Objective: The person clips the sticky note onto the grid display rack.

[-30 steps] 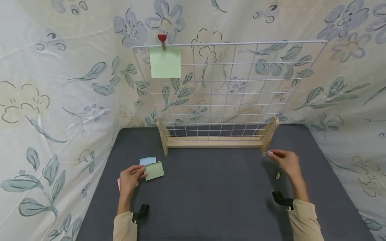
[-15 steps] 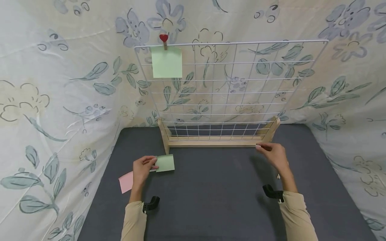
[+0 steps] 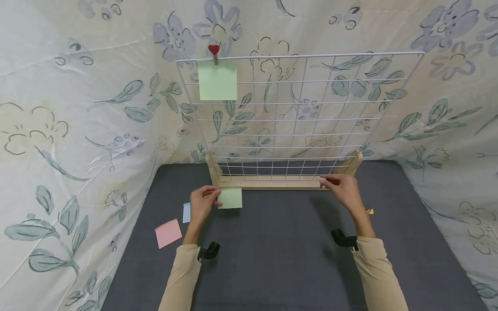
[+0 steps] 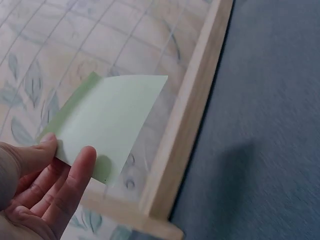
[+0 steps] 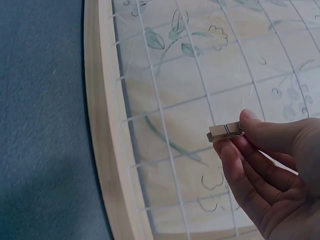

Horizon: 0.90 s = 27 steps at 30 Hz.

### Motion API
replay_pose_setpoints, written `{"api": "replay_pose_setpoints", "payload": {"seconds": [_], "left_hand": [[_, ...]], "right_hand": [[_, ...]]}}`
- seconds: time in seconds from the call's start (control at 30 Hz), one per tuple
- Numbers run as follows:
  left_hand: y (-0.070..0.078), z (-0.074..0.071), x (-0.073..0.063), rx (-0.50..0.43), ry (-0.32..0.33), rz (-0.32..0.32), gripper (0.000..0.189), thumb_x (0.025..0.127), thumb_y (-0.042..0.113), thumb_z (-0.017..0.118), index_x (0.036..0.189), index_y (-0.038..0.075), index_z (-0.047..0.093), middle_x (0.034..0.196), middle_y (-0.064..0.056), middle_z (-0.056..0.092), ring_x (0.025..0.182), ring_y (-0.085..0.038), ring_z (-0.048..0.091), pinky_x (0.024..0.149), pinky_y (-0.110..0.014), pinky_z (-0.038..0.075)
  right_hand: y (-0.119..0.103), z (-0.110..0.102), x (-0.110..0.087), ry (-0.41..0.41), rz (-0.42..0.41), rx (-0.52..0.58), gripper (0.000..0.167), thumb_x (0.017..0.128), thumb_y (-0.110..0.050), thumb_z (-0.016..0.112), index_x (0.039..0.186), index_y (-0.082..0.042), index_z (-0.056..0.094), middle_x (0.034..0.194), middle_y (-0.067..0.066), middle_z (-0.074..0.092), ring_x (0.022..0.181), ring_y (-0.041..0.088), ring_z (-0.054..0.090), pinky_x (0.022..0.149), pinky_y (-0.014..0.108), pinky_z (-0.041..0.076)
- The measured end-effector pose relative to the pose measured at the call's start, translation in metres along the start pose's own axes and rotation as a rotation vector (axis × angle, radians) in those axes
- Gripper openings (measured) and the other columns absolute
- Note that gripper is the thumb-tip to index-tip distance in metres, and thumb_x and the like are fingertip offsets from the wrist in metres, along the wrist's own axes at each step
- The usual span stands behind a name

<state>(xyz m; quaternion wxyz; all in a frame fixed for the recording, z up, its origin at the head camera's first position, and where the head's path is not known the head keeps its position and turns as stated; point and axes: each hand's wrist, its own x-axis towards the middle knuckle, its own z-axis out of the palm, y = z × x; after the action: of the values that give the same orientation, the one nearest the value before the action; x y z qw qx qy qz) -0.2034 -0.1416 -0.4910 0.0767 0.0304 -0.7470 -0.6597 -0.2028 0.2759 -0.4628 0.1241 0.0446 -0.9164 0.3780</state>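
My left hand [image 3: 202, 204] pinches a green sticky note [image 3: 231, 198] by its left edge, above the table near the rack's left foot. In the left wrist view the same note [image 4: 112, 112] bends slightly between thumb and fingers. My right hand [image 3: 343, 190] is raised before the rack's right foot. Between its thumb and fingers it pinches a small wooden clothespin [image 5: 225, 131], clear in the right wrist view. The white wire grid rack [image 3: 299, 103] stands in a wooden base [image 3: 272, 185]. Another green note [image 3: 218, 82] hangs at its top left under a red heart clothespin [image 3: 214, 49].
A pink note [image 3: 168, 233] and a partly covered blue note [image 3: 186, 212] lie on the dark table [image 3: 264, 259] at left. Something small and yellow [image 3: 370, 211] lies by the right forearm. Floral cloth [image 3: 70, 129] surrounds the table.
The left hand has lifted the green note off the blue one and carried it right and toward the rack. The right hand has moved left and toward the rack with the clothespin.
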Motion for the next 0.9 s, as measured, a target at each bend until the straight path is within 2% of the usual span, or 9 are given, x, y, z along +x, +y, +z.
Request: {"api": "replay_pose_setpoints", "payload": {"seconds": [0.07, 0.27, 0.33, 0.5, 0.57, 0.67, 0.8, 0.9], "left_hand": [[0.006, 0.006, 0.003, 0.004, -0.017, 0.011, 0.016, 0.089, -0.004, 0.069, 0.099, -0.015, 0.068, 0.090, -0.030, 0.069, 0.065, -0.025, 0.070, 0.056, -0.036, 0.062], [0.050, 0.020, -0.003, 0.050, -0.080, 0.041, 0.016, 0.090, -0.007, 0.066, 0.101, -0.018, 0.066, 0.093, -0.033, 0.067, 0.077, -0.043, 0.069, 0.062, -0.045, 0.062], [0.050, 0.025, 0.000, 0.049, -0.080, 0.049, 0.016, 0.090, -0.005, 0.067, 0.101, -0.016, 0.068, 0.094, -0.031, 0.068, 0.079, -0.043, 0.069, 0.062, -0.044, 0.062], [0.035, 0.031, 0.014, 0.046, -0.064, 0.099, 0.012, 0.089, 0.000, 0.070, 0.098, -0.009, 0.072, 0.091, -0.025, 0.070, 0.066, -0.026, 0.070, 0.056, -0.037, 0.062], [0.039, 0.032, 0.015, 0.052, -0.063, 0.117, 0.012, 0.089, 0.001, 0.070, 0.097, -0.007, 0.072, 0.091, -0.023, 0.071, 0.062, -0.022, 0.069, 0.056, -0.036, 0.062], [0.047, 0.034, 0.018, 0.041, -0.064, 0.141, 0.012, 0.090, 0.001, 0.069, 0.098, -0.008, 0.071, 0.092, -0.024, 0.070, 0.060, -0.022, 0.069, 0.055, -0.034, 0.062], [0.058, 0.037, 0.022, 0.021, -0.071, 0.161, 0.014, 0.090, 0.002, 0.069, 0.100, -0.008, 0.071, 0.093, -0.024, 0.070, 0.057, -0.027, 0.068, 0.054, -0.032, 0.062], [0.066, 0.040, 0.026, 0.002, -0.055, 0.166, 0.016, 0.090, 0.003, 0.069, 0.101, -0.009, 0.070, 0.092, -0.025, 0.070, 0.056, -0.026, 0.068, 0.055, -0.033, 0.062]], "right_hand": [[-0.004, 0.000, 0.002, -0.015, -0.010, 0.019, 0.028, 0.094, -0.017, 0.068, 0.113, 0.004, 0.071, 0.093, 0.021, 0.073, 0.083, 0.036, 0.069, 0.064, 0.036, 0.055], [-0.018, -0.002, 0.007, -0.051, 0.000, 0.072, 0.032, 0.096, -0.021, 0.065, 0.116, 0.003, 0.070, 0.093, 0.019, 0.073, 0.086, 0.035, 0.069, 0.061, 0.024, 0.050], [-0.023, -0.002, 0.009, -0.041, -0.022, 0.068, 0.031, 0.096, -0.020, 0.065, 0.116, 0.003, 0.070, 0.093, 0.019, 0.073, 0.085, 0.034, 0.069, 0.061, 0.024, 0.049], [-0.035, -0.001, 0.017, -0.004, -0.081, 0.028, 0.028, 0.094, -0.019, 0.068, 0.113, 0.002, 0.072, 0.090, 0.019, 0.073, 0.079, 0.033, 0.069, 0.058, 0.030, 0.050], [-0.040, -0.002, 0.019, -0.001, -0.086, 0.023, 0.028, 0.095, -0.020, 0.068, 0.113, 0.001, 0.072, 0.093, 0.019, 0.073, 0.079, 0.033, 0.069, 0.059, 0.034, 0.052], [-0.045, -0.005, 0.024, -0.005, -0.087, 0.058, 0.028, 0.095, -0.019, 0.067, 0.115, 0.001, 0.071, 0.098, 0.020, 0.073, 0.084, 0.034, 0.070, 0.065, 0.036, 0.056], [-0.050, -0.012, 0.030, -0.004, -0.085, 0.104, 0.028, 0.096, -0.017, 0.066, 0.116, 0.002, 0.071, 0.099, 0.022, 0.072, 0.087, 0.036, 0.070, 0.069, 0.026, 0.056], [-0.057, -0.017, 0.035, 0.008, -0.092, 0.097, 0.029, 0.096, -0.019, 0.066, 0.116, 0.001, 0.071, 0.100, 0.022, 0.072, 0.087, 0.035, 0.070, 0.068, 0.025, 0.056]]}}
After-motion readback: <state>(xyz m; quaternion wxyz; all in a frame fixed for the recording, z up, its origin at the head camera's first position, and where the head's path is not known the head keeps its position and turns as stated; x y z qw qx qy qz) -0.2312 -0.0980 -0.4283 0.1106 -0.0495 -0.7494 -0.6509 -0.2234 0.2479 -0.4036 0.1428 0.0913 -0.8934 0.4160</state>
